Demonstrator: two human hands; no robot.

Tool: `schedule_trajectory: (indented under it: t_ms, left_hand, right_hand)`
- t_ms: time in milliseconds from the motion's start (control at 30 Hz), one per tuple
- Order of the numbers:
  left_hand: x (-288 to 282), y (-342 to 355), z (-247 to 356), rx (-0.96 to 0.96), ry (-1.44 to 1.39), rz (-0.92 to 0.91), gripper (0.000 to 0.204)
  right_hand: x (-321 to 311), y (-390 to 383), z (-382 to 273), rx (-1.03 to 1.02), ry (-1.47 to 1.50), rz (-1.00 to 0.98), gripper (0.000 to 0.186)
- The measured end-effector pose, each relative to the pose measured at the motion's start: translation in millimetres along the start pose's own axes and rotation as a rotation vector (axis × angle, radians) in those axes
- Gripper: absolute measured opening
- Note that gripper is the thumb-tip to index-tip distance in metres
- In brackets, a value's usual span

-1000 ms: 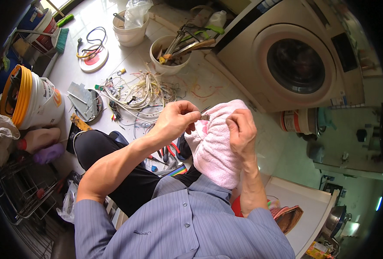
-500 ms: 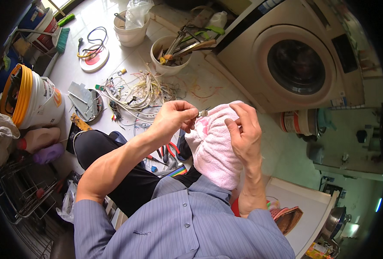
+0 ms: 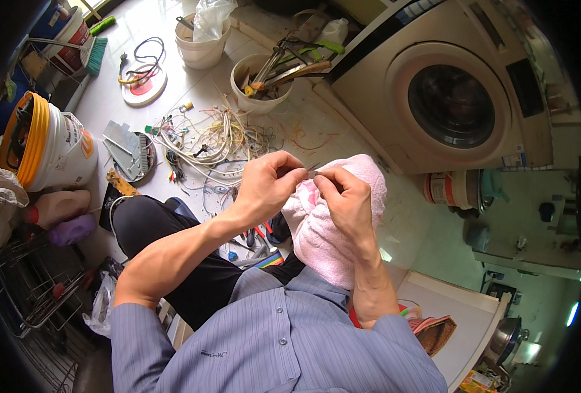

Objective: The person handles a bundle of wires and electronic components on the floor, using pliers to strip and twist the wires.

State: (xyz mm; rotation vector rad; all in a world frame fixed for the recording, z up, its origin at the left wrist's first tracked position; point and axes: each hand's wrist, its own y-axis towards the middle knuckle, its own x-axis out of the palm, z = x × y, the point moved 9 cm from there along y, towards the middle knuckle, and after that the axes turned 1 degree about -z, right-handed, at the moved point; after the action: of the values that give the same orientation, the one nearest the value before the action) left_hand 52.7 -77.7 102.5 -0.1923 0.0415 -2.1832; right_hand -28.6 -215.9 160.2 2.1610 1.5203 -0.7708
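Observation:
My left hand [image 3: 271, 185] and my right hand [image 3: 347, 202] meet above my right knee, fingertips almost touching. Between them is a small metallic piece [image 3: 312, 174], like a connector with thin ends; the fingers cover most of it. Both hands are closed in a pinch on it. Beneath them a pink towel [image 3: 326, 245] is draped over the knee. Red-handled hand tools [image 3: 261, 234] lie on the floor between my legs, partly hidden by my left forearm. Beyond my left hand spreads a tangled pile of cables and wires [image 3: 205, 144].
A white bucket of tools and scraps [image 3: 264, 101] and another with a plastic bag [image 3: 202, 52] stand ahead. The washing machine [image 3: 375, 108] is at far right. On the left are a yellow-rimmed bucket [image 3: 64, 157], a metal plate part [image 3: 125, 147] and bottles [image 3: 73, 230].
My right hand has come in leftward from the towel's right side, its fingers closing on the small metallic piece. My left hand stays nearly in place, still pinching it.

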Motion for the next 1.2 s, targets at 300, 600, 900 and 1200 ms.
schedule_trajectory:
  t_ms: [300,600,900,1200]
  left_hand:
    - [8,-3,23,0.356,0.508,0.062,0.010]
    - [11,2,18,0.320,0.548,-0.060,0.011]
    - [10,6,-4,-0.218,0.088,-0.233,0.015]
    - [17,3,-9,-0.269,-0.023,-0.281,0.014]
  right_hand:
    - [12,-10,-31,-0.360,-0.473,0.173,0.012]
    - [9,-8,-34,-0.525,-0.400,0.135,0.009]
    - [-33,4,-6,-0.287,-0.253,0.271,0.004]
    - [-43,-4,-37,-0.315,-0.290,0.096,0.031]
